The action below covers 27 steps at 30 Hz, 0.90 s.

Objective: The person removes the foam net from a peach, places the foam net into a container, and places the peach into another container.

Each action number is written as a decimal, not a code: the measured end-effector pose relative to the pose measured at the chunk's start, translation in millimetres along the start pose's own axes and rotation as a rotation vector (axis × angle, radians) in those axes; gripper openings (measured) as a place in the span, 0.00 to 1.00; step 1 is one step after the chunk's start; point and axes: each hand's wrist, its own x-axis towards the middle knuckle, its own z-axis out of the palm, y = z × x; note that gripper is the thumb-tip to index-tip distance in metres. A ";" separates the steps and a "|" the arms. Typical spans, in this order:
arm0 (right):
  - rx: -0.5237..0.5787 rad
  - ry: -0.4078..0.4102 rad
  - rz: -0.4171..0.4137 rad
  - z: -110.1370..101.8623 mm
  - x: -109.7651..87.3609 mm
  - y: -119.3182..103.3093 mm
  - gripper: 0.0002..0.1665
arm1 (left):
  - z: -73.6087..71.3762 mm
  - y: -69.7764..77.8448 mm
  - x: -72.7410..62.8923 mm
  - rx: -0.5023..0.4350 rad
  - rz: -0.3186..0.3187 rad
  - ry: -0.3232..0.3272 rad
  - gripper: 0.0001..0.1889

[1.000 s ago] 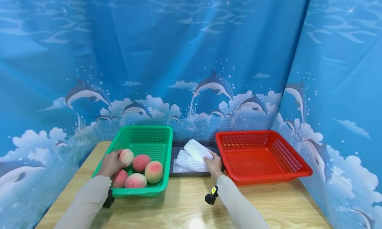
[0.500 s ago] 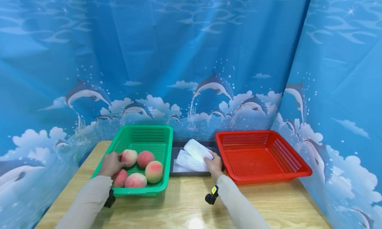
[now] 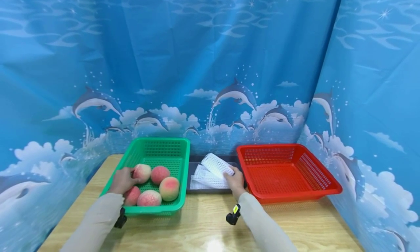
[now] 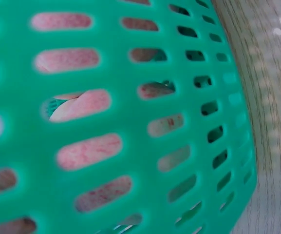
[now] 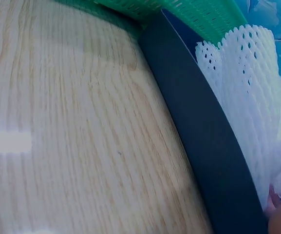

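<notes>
In the head view my left hand (image 3: 122, 180) reaches over the near left side of a green basket (image 3: 187, 161). Its fingers hold a pale pink peach (image 3: 142, 173); the far side of the grip is hidden. Several other peaches lie around it, among them a redder peach (image 3: 160, 175) and a yellowish one (image 3: 169, 189). My right hand (image 3: 234, 180) pinches the right end of a white foam net sleeve (image 3: 216, 165). More foam sleeves (image 3: 206, 179) lie under it in a dark tray (image 3: 194, 168). In the left wrist view the basket wall (image 4: 130, 117) covers most of the hand.
A red basket (image 3: 282, 175) stands right of the dark tray, close to my right hand. All three containers rest on a wooden table (image 3: 197, 223). Behind them hangs a blue curtain (image 3: 203, 62) printed with dolphins.
Over the first half second, my left hand and its peach shift slightly right, and the redder peach beside it moves right too. Since then both hands have stayed in place.
</notes>
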 end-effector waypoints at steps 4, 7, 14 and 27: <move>-0.026 -0.017 -0.034 -1.4 0.2 -4.1 0.25 | -0.7 0.3 0.3 -0.003 -0.012 -0.008 0.27; -0.049 -0.020 -0.071 -2.8 0.5 -8.6 0.27 | -2.4 1.6 -0.1 -0.006 -0.019 -0.012 0.27; -0.115 -0.040 -0.168 -6.9 3.2 -22.7 0.29 | -10.0 9.4 -1.2 -0.015 -0.035 -0.039 0.30; -0.115 -0.209 -0.224 -39.9 7.9 -75.8 0.32 | -44.8 25.8 5.1 -0.014 0.054 -0.125 0.33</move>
